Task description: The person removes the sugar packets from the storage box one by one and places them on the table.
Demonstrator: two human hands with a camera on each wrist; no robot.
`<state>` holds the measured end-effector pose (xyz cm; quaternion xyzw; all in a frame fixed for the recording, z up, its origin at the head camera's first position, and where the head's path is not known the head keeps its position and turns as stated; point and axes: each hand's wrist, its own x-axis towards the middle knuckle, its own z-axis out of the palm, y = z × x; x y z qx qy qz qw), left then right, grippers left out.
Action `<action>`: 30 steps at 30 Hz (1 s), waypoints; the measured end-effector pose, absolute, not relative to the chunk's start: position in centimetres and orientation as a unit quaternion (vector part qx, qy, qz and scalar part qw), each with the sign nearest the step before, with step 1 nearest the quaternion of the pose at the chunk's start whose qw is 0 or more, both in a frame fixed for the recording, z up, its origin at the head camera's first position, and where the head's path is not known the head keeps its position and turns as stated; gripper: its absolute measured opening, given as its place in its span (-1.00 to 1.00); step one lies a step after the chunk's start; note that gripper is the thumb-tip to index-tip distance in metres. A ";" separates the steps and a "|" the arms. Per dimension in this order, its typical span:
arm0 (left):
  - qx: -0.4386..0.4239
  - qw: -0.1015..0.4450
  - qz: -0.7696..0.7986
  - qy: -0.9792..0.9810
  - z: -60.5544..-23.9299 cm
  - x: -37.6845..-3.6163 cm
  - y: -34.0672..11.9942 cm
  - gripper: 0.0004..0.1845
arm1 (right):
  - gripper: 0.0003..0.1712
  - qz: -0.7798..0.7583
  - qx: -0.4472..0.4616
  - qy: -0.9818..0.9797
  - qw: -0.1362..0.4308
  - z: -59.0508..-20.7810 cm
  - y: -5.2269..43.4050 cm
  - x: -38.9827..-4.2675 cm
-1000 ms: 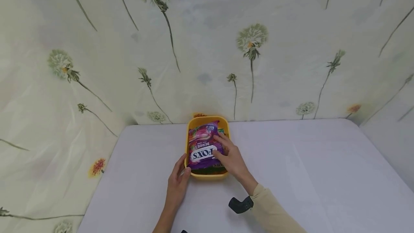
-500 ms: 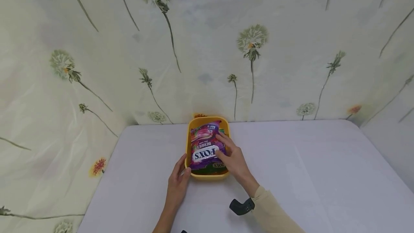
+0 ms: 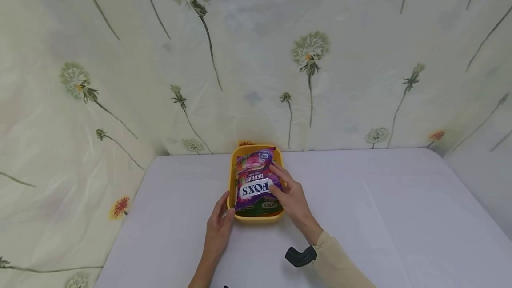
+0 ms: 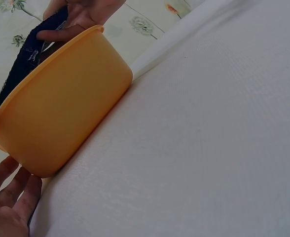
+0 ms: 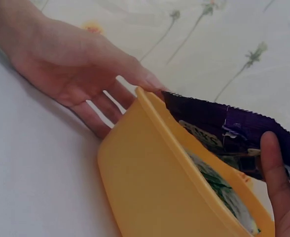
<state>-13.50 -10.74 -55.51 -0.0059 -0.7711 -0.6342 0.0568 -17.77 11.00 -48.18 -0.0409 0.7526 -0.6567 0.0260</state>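
Looking down from the head view, a yellow tub (image 3: 233, 177) stands on the white table (image 3: 360, 208), at the far edge near the flowered curtain (image 3: 256, 57). A purple sweet bag (image 3: 254, 177) lies on top of the tub's contents, with a green packet (image 3: 264, 210) showing under its near end. The right hand (image 3: 290, 192) rests on the bag's right side, fingers laid over it and the thumb on its front. The left hand (image 3: 219, 226) lies with straight, relaxed fingers against the tub's near left corner. A black device (image 3: 301, 256) sits at the right wrist, beside a beige sleeve (image 3: 340, 266).

From the left wrist, the tub (image 4: 61, 103) fills the left half, the left hand's fingers (image 4: 9, 197) loose and touching its wall at the base. The right hand (image 4: 81, 15) holds the dark bag (image 4: 26, 57) beyond the rim.

From the right wrist, the left hand (image 5: 71, 74) lies open against the tub (image 5: 155, 192); a finger (image 5: 278, 177) of the right hand presses the bag (image 5: 224, 128) above the rim.
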 end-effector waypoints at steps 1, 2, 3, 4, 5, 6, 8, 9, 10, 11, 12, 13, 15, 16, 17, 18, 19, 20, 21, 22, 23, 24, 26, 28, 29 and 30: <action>-0.005 0.057 -0.634 -0.771 -55.5 -13.5 -10.7 -0.47 | -0.40 -0.661 -0.038 0.749 0.026 -48.1 11.1 -17.7; -0.003 0.056 -0.633 -0.772 -55.6 -13.5 -10.7 -0.47 | -0.40 -0.667 -0.035 0.744 0.025 -48.0 11.1 -17.7; -0.001 0.054 -0.633 -0.772 -55.5 -13.5 -10.7 -0.47 | -0.40 -0.672 -0.035 0.739 0.026 -48.0 11.2 -17.7; 0.000 0.053 -0.633 -0.772 -55.5 -13.5 -10.7 -0.46 | -0.40 -0.679 -0.034 0.733 0.027 -47.9 11.3 -17.7; 0.001 0.051 -0.633 -0.772 -55.5 -13.4 -10.7 -0.46 | -0.41 -0.686 -0.033 0.726 0.027 -47.9 11.3 -17.7; 0.002 0.050 -0.633 -0.772 -55.5 -13.4 -10.7 -0.46 | -0.41 -0.693 -0.033 0.719 0.029 -47.8 11.4 -17.7; 0.003 0.048 -0.634 -0.772 -55.5 -13.4 -10.6 -0.46 | -0.41 -0.706 -0.031 0.707 0.031 -47.7 11.6 -17.7; 0.003 0.047 -0.634 -0.772 -55.4 -13.4 -10.6 -0.46 | -0.42 -0.711 -0.031 0.702 0.031 -47.7 11.7 -17.7; 0.004 0.047 -0.635 -0.771 -55.4 -13.4 -10.6 -0.46 | -0.42 -0.714 -0.028 0.699 0.031 -47.7 11.7 -17.7; 0.004 0.047 -0.635 -0.771 -55.4 -13.4 -10.6 -0.47 | -0.42 -0.715 -0.026 0.697 0.031 -47.7 11.8 -17.6; 0.004 0.048 -0.635 -0.771 -55.4 -13.4 -10.5 -0.47 | -0.42 -0.715 -0.025 0.698 0.030 -47.7 11.9 -17.6; 0.002 0.050 -0.634 -0.772 -55.4 -13.3 -10.5 -0.47 | -0.42 -0.716 -0.025 0.697 0.029 -47.7 12.0 -17.6; -0.001 0.056 -0.632 -0.773 -55.4 -13.3 -10.4 -0.47 | -0.42 -0.717 -0.028 0.696 0.028 -47.7 12.2 -17.6; -0.003 0.058 -0.633 -0.772 -55.4 -13.3 -10.4 -0.47 | -0.42 -0.717 -0.029 0.696 0.026 -47.7 12.3 -17.6; -0.007 0.061 -0.633 -0.772 -55.4 -13.3 -10.4 -0.47 | -0.41 -0.719 -0.032 0.694 0.023 -47.7 12.4 -17.6; -0.010 0.063 -0.633 -0.772 -55.5 -13.3 -10.3 -0.47 | -0.41 -0.722 -0.034 0.691 0.020 -47.7 12.6 -17.6; -0.012 0.064 -0.634 -0.771 -55.5 -13.3 -10.3 -0.47 | -0.41 -0.724 -0.036 0.689 0.018 -47.6 12.7 -17.6; -0.010 0.062 -0.634 -0.771 -55.5 -13.4 -10.3 -0.47 | -0.41 -0.725 -0.037 0.687 0.016 -47.6 12.8 -17.6; -0.009 0.060 -0.633 -0.772 -55.4 -13.4 -10.3 -0.47 | -0.42 -0.727 -0.039 0.686 0.015 -47.6 12.9 -17.6; -0.003 0.056 -0.632 -0.773 -55.4 -13.4 -10.3 -0.47 | -0.42 -0.728 -0.041 0.684 0.016 -47.6 13.0 -17.6; 0.002 0.052 -0.632 -0.773 -55.2 -13.3 -10.3 -0.47 | -0.42 -0.730 -0.042 0.682 0.017 -47.6 13.1 -17.7; 0.008 0.047 -0.632 -0.773 -55.0 -13.3 -10.3 -0.47 | -0.41 -0.729 -0.044 0.683 0.019 -47.6 13.1 -17.6; 0.011 0.041 -0.627 -0.777 -54.1 -12.9 -10.3 -0.46 | -0.41 -0.730 -0.046 0.682 0.021 -47.6 13.2 -17.6; 0.010 0.035 -0.630 -0.776 -53.1 -12.6 -10.4 -0.45 | -0.41 -0.734 -0.047 0.678 0.023 -47.7 13.2 -17.5; 0.008 0.032 -0.629 -0.777 -52.6 -12.4 -10.4 -0.45 | -0.41 -0.735 -0.047 0.676 0.023 -47.7 13.2 -17.5; 0.006 0.031 -0.626 -0.779 -52.2 -12.3 -10.4 -0.45 | -0.41 -0.737 -0.048 0.674 0.023 -47.7 13.2 -17.5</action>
